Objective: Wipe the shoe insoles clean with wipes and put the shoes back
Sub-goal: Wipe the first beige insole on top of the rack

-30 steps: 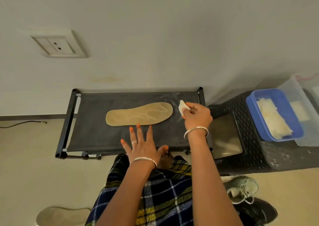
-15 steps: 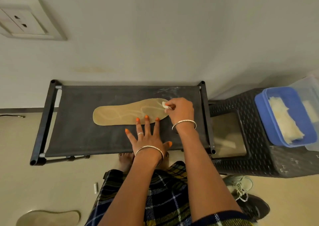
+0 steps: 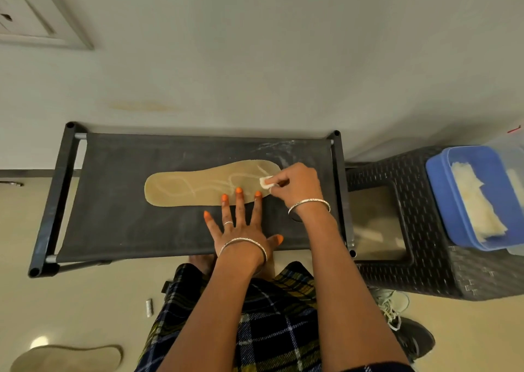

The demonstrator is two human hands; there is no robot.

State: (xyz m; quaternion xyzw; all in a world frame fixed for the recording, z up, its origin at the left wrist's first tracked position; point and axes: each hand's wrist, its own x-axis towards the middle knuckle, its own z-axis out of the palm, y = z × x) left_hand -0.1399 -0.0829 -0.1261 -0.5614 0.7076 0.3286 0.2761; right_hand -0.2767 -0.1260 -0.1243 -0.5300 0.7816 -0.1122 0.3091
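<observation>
Tan insole (image 3: 198, 188) is lying flat on the rack (image 3: 113, 224). Right grip (image 3: 297, 185) is pinching a wipe (image 3: 266, 181) at its wide end; left grip (image 3: 241, 229) is splayed flat, fingertips (image 3: 239, 190) pinning the near edge. Best going lengthwise, pressing evenly.

Black fabric shelf (image 3: 113, 215) carries tan insole (image 3: 184, 190) (lying flat, lengthwise).

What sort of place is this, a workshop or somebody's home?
Most likely a room in a home: a low fabric shoe rack against a plain wall with a socket, sneakers on the floor, a blue tub of wipes nearby.
</observation>
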